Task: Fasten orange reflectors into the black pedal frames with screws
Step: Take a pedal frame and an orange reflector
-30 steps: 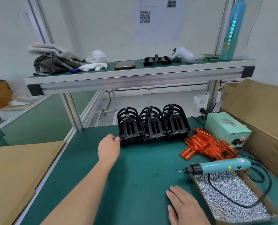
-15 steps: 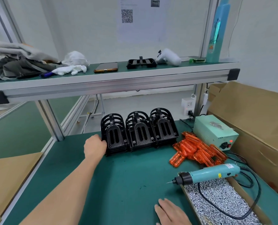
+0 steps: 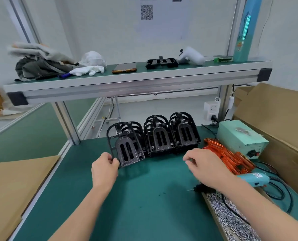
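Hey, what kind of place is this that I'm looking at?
Most likely a factory assembly station: stacks of identical black pedal frames on a green workbench, a pile of orange reflectors, and a corded electric screwdriver beside loose screws.

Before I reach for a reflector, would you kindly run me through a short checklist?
1. The left hand grips a pedal frame: ok.
2. The right hand holds nothing visible: ok.
3. The reflectors lie just beside the right hand: ok.
4. The screwdriver lies close by, untouched: ok.
5. The screws are plentiful: ok.
6. The pedal frame's screw holes are clear: cannot tell.
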### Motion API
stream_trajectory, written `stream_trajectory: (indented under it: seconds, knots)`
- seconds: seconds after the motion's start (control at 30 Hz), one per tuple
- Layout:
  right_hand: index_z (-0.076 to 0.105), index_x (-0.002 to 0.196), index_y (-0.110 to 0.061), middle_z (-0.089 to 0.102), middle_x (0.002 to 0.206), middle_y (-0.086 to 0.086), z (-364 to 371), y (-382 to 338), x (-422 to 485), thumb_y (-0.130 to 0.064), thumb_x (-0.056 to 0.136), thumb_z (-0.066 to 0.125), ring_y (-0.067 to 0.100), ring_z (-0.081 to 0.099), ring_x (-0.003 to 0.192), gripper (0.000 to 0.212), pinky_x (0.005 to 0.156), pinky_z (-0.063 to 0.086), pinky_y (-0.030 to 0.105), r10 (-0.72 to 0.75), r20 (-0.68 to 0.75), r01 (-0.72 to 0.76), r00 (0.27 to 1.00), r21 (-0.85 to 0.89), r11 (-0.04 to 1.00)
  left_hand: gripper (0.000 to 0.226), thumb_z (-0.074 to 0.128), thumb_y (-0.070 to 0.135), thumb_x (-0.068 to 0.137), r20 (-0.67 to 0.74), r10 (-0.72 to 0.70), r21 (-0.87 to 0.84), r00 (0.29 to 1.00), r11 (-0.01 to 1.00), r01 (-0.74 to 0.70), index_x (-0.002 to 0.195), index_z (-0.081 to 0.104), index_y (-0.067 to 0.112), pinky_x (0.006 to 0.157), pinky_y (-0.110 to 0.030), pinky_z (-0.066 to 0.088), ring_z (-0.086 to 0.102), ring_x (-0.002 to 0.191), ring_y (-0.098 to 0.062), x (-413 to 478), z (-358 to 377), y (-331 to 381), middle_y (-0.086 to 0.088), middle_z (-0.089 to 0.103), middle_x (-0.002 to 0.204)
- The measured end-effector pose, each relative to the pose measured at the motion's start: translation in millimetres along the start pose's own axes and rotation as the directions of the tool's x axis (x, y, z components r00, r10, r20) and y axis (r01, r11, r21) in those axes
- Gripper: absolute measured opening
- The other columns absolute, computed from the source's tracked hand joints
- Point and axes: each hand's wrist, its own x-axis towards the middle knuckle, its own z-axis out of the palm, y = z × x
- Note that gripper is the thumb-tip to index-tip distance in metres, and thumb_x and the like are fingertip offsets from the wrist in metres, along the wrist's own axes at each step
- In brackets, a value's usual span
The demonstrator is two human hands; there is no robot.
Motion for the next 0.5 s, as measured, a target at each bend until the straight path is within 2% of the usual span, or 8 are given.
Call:
stream_trajectory:
  seconds: [0.07,0.1,0.17,0.23,0.37,0.43,0.5]
  knots:
    - [0.06,0.136,-0.025,0.058,0.139,-0.005,5.2,20.8,30.8,-0.01,0.097,0.055,0.018,0.055,0.126,0.042,0.105,0.045,0.034,0.054,0.195,-0.019,0.979,-0.173,0.985,0.014,0.058,0.014,0.089,-0.005,-0.022,-0.045,1.0,0.999,0.021,0.076,0.054,0.016,0.053,-0.025,0.046,0.061,0.042,-0.01,-17.4,-5.4,-2.9,0.004,0.064,0.065]
    - [0.053,0.144,-0.026,0.051,0.148,-0.003,9.1,28.9,42.0,-0.005,0.094,0.055,0.019,0.049,0.134,0.054,0.109,0.042,0.034,0.077,0.278,-0.009,0.957,-0.24,0.971,0.015,0.059,0.014,0.089,0.001,-0.035,-0.078,0.999,0.996,0.035,0.075,0.054,0.016,0.051,-0.025,0.045,0.06,0.041,-0.01,-27.1,-7.9,-4.0,0.004,0.064,0.064]
    - [0.045,0.151,-0.027,0.042,0.156,-0.002,20.2,40.5,57.2,0.005,0.088,0.053,0.022,0.043,0.141,0.071,0.112,0.04,0.034,0.112,0.393,0.028,0.913,-0.333,0.942,0.016,0.06,0.013,0.09,0.022,-0.065,-0.147,0.998,0.987,0.068,0.075,0.054,0.016,0.049,-0.026,0.045,0.06,0.04,-0.012,-45.9,-13.9,-5.8,0.003,0.064,0.063]
    - [0.044,0.152,-0.028,0.041,0.157,0.0,31.9,48.0,65.1,0.01,0.085,0.051,0.024,0.043,0.141,0.077,0.111,0.042,0.033,0.134,0.453,0.064,0.882,-0.394,0.917,0.017,0.062,0.012,0.09,0.051,-0.082,-0.203,0.995,0.975,0.09,0.075,0.056,0.015,0.047,-0.024,0.047,0.06,0.04,-0.013,-62.7,-19.5,-7.1,0.0,0.065,0.06]
    - [0.053,0.143,-0.026,0.053,0.145,0.002,41.2,57.4,75.4,0.002,0.087,0.053,0.023,0.055,0.129,0.063,0.101,0.046,0.03,0.146,0.447,0.105,0.882,-0.49,0.865,0.015,0.06,0.007,0.093,0.191,-0.133,-0.377,0.973,0.905,0.197,0.079,0.06,0.007,0.042,-0.019,0.043,0.054,0.04,-0.014,-93.3,-22.2,-9.0,-0.004,0.063,0.053]
    - [0.061,0.128,-0.023,0.059,0.133,0.001,40.1,62.1,80.2,-0.001,0.087,0.054,0.022,0.058,0.12,0.047,0.096,0.049,0.031,0.115,0.428,0.129,0.896,-0.501,0.856,0.01,0.057,0.001,0.095,0.315,-0.139,-0.523,0.939,0.8,0.294,0.086,0.062,0.0,0.042,-0.019,0.041,0.051,0.042,-0.014,-107.8,-19.6,-8.9,-0.008,0.067,0.06]
    - [0.064,0.114,-0.024,0.059,0.125,-0.001,39.3,66.0,82.0,-0.002,0.086,0.053,0.021,0.057,0.116,0.037,0.095,0.049,0.033,0.084,0.424,0.155,0.902,-0.498,0.853,0.011,0.052,-0.007,0.095,0.462,-0.147,-0.61,0.874,0.663,0.434,0.095,0.063,-0.004,0.042,-0.018,0.04,0.051,0.045,-0.015,-123.0,-18.4,-8.4,-0.018,0.072,0.074]
